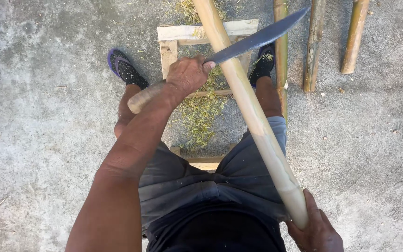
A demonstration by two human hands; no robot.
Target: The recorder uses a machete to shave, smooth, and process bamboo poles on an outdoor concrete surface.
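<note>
My left hand [188,74] grips a machete [262,35] by its wooden handle, and the dark blade lies across a long pale bamboo pole [253,116]. The blade touches the pole's upper part and points up and to the right. The pole runs from the top middle down to the lower right over my right thigh. My right hand [316,231] is closed around the pole's near end at the bottom right. The pole's surface looks scraped and smooth.
I sit on a low wooden frame [183,33] on a concrete floor, with my sandalled feet [126,70] either side of it. Green-yellow shavings [201,112] lie between my legs. Three more bamboo pieces [314,46] lie on the ground at the upper right.
</note>
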